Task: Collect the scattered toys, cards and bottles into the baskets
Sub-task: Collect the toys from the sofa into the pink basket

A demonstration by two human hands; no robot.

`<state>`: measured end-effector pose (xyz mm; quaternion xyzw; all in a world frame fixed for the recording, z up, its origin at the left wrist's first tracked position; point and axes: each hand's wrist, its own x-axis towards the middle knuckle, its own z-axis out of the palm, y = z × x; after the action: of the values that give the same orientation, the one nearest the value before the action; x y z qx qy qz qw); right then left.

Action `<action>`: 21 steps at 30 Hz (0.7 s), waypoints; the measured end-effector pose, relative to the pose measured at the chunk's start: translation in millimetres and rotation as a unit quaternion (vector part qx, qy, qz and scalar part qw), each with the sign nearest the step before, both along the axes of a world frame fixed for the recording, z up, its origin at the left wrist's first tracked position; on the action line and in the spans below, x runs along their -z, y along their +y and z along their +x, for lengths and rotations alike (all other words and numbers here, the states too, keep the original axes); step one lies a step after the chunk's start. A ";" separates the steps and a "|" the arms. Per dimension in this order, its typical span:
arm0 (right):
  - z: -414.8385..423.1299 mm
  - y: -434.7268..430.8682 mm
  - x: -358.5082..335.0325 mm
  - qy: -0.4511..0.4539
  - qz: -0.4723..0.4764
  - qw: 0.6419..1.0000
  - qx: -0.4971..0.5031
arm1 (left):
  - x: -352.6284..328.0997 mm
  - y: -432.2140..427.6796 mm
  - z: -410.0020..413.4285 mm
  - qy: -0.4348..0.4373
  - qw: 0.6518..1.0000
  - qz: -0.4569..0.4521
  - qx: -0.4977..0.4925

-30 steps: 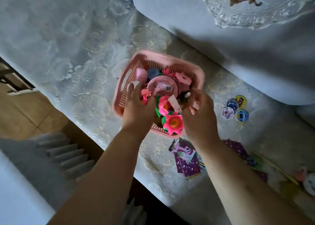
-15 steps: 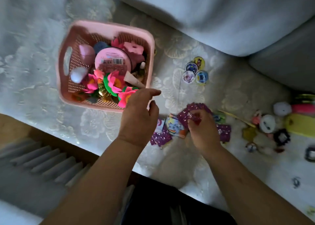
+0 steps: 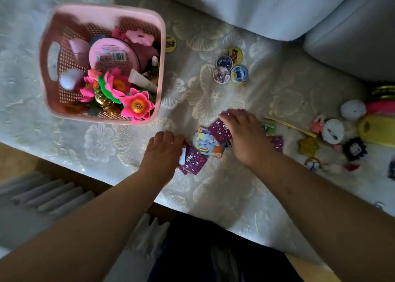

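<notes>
Now at the cards: both hands are down on the purple cards (image 3: 194, 161), strewn on the lace cover (image 3: 213, 102) near the pink basket (image 3: 102, 11), likely to sweep them into one stack.
Left hand (image 3: 162, 153): fingers curled round the pile's near edge.
Right hand (image 3: 245, 134): flat, fingers pressing the far cards together.
Change: half a second ago the left hand hovered by the basket and the right pinched one card.

Dim, soft (edges warped, blurred)
</notes>
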<state>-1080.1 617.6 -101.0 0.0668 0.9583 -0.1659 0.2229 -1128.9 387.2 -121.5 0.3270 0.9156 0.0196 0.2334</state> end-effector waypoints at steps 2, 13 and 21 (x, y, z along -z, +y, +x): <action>-15.8 1.4 3.9 0.002 0.037 0.998 -0.055 | -0.7 0.7 3.5 -0.002 1.000 0.015 -0.005; 20.8 31.7 14.2 -0.045 0.110 0.993 0.008 | 3.0 8.2 12.0 0.003 0.998 -0.009 0.055; 46.1 62.3 -4.2 -0.015 -0.016 0.961 0.274 | -15.8 17.1 -1.7 -0.163 0.973 -0.152 -0.055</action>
<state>-1033.9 679.8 -96.7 0.3257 0.8970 -0.2351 0.1847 -1130.6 404.3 -105.7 0.2296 0.8739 -0.0536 0.4252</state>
